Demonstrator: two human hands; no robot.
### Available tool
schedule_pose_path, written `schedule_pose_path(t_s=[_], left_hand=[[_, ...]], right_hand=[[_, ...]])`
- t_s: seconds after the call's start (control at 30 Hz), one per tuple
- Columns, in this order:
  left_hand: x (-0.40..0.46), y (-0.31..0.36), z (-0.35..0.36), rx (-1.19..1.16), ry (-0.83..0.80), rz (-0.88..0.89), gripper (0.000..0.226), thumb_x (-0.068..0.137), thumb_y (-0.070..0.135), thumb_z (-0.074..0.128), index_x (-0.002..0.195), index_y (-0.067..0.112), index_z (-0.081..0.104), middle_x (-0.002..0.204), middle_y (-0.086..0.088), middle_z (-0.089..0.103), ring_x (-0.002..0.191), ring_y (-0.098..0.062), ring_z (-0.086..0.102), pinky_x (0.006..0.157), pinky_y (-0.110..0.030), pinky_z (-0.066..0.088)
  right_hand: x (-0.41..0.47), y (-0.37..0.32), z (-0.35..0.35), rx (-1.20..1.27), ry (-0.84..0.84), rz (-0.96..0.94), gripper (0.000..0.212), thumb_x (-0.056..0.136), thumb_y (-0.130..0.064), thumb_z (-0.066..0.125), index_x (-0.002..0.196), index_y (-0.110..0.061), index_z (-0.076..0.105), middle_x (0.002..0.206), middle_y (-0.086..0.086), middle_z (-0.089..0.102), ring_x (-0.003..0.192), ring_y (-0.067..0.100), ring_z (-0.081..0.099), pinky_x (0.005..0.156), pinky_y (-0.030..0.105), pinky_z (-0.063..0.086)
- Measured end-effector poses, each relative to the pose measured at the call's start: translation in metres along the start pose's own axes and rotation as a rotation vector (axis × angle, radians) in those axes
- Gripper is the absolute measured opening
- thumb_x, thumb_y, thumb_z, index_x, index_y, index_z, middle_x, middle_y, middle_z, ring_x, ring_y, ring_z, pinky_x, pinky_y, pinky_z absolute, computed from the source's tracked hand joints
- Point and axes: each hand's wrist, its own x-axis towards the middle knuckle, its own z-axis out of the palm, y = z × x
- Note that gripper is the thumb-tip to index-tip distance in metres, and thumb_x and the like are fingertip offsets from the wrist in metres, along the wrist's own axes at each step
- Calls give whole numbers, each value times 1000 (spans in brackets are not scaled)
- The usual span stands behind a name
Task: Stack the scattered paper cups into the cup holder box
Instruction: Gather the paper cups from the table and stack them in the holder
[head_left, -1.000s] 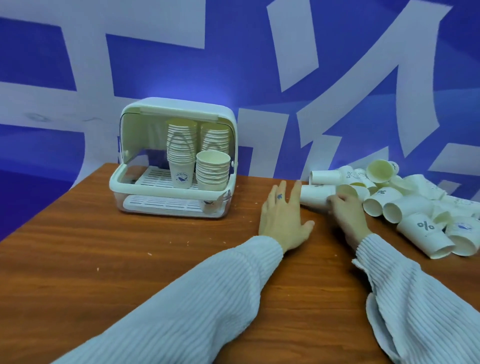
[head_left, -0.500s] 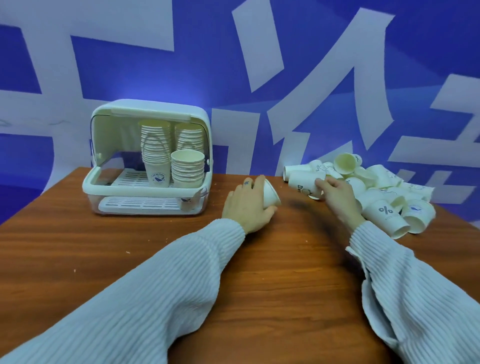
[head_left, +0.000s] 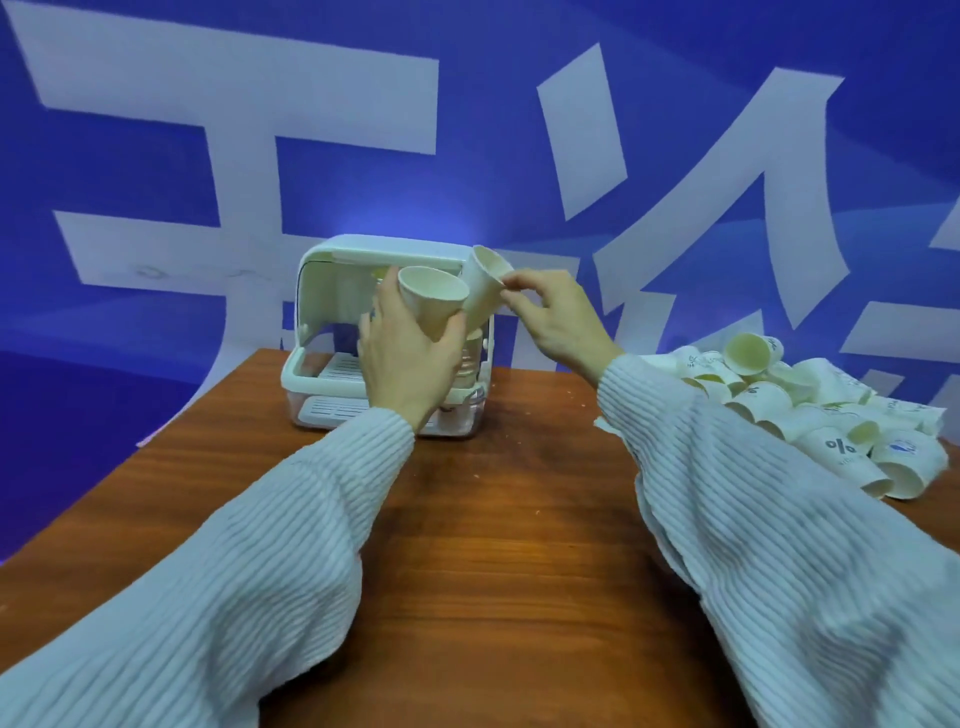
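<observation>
- A wooden table (head_left: 493, 519) stands before a blue wall with white characters.
- Left hand (head_left: 410, 353) grips an upright paper cup (head_left: 434, 301).
- Right hand (head_left: 558, 317) pinches a tilted paper cup (head_left: 483, 286).
- Cup holder box (head_left: 332, 332) at 12 o'clock; loose cup pile (head_left: 810, 410) at 2 o'clock.

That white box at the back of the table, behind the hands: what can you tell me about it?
The cup holder box is pale, glossy plastic by the look of it, with rounded corners. Its curved lid is swung up, leaving the front open. Inside lies a white slatted tray over a clear base. It stands upright on the wooden table, near the far edge against the blue wall. The left hand and the cup in its grip hide most of the interior; nothing visibly touches the box.
</observation>
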Motion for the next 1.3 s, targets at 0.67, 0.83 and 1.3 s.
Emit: schedule_pose_path(t_s=[0.67,0.83,1.3], left_hand=[[61,-14,21,12,-221,-11,78,85,43,78,148,14,42,146,-9,49,135,-26,46,108,-33,37],[46,-38,32,668,-460,94,90,84,85,35,148,23,47,156,-13,37,145,-36,26,117,-55,24],[-62,3,93,243,-358,545,62,90,55,54,140,19,54,149,-9,45,146,-33,30,117,-52,32]], right_hand=[[-24,-1,49,148,-93,127,52,95,-15,55,145,-25,45,142,-1,54,91,9,70,94,37,55],[-38,27,41,116,-30,204,52,95,-19,59,144,-29,45,133,-5,56,98,5,64,92,31,53],[-115,177,-59,-727,-21,789,34,95,-26,53,126,-32,66,152,13,40,139,31,40,110,45,36]])
